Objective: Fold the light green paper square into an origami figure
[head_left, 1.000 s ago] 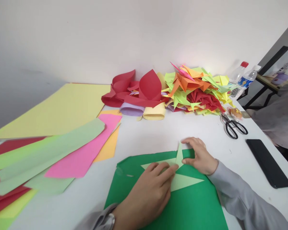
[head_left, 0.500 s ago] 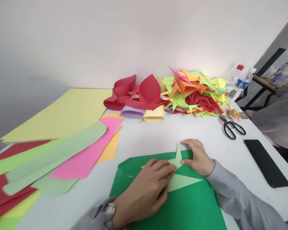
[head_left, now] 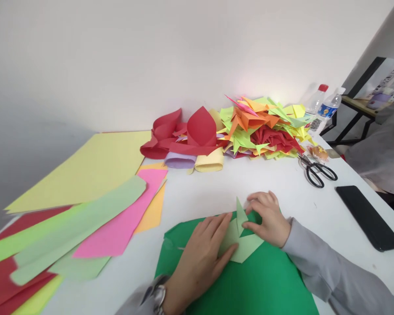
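Note:
A folded light green paper (head_left: 248,248) with pointed flaps lies on a dark green sheet (head_left: 259,284). One narrow point of it stands up on the far side. My left hand (head_left: 203,258) is stretched flat over its left part, fingers extended and thumb out to the side, pressing it down. With thumb and fingertips, my right hand (head_left: 267,216) pinches the edge of the upright point. The exact grip of the right fingertips is partly hidden. A watch (head_left: 159,297) is on the left wrist.
Coloured paper strips (head_left: 118,234) and a yellow sheet (head_left: 82,170) lie to the left. Behind are rolled red paper shapes (head_left: 202,127) and a pile of folded paper pieces (head_left: 259,127). Scissors (head_left: 317,172), a black phone-like slab (head_left: 369,217) and bottles (head_left: 328,109) stand right; a person (head_left: 381,153) sits beyond.
The light green paper's long right point is now shorter and blunter, and its upright point leans left. My left fingers have straightened; my right thumb and fingertips have closed in on the upright point.

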### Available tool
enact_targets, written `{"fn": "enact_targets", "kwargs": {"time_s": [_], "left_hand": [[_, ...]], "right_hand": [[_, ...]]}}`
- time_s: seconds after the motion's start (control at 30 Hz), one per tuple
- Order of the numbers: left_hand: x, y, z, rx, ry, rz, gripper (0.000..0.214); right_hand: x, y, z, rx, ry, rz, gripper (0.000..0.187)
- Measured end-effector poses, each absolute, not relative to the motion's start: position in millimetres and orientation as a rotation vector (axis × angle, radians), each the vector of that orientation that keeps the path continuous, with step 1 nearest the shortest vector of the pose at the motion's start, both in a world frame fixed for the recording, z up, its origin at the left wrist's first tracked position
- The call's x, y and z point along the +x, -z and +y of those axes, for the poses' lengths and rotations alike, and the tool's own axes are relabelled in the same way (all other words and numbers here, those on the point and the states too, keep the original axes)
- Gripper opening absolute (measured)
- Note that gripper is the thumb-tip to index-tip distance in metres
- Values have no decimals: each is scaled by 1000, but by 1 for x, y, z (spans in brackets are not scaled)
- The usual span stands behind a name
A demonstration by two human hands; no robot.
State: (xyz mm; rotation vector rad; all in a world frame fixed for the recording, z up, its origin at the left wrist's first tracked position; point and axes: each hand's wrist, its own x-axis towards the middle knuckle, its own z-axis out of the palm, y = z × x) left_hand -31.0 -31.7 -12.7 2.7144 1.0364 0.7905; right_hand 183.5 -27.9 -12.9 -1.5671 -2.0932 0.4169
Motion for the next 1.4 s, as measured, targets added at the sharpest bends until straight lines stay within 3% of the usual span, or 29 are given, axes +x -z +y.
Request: {"fn": "enact_targets", "kwargs": {"time_s": [0.2, 0.5, 0.67, 0.9, 1.1, 1.4], "left_hand": [[-31, 19, -24, 2639, -788, 1001, 52], [-14, 17, -10, 2087, -810, 1154, 58], [-2, 9, -1, 1726, -732, 1091, 74], [-7, 9, -10, 1560, -517, 1056, 76], [-4, 0, -11, 1509, -542, 955, 66], [0, -6, -11, 1628, -612, 970, 31]], "right_hand": [[180, 12, -26, -1352, -437, -2207, 9], [181, 11, -26, -1190, -523, -2064, 6], [182, 15, -27, -1261, -939, -1705, 39], [177, 12, -31, -1230, -1275, -1587, 37], [175, 12, -33, -1259, -1294, -1557, 32], [178, 15, -30, -1121, -1092, -1620, 28]]}}
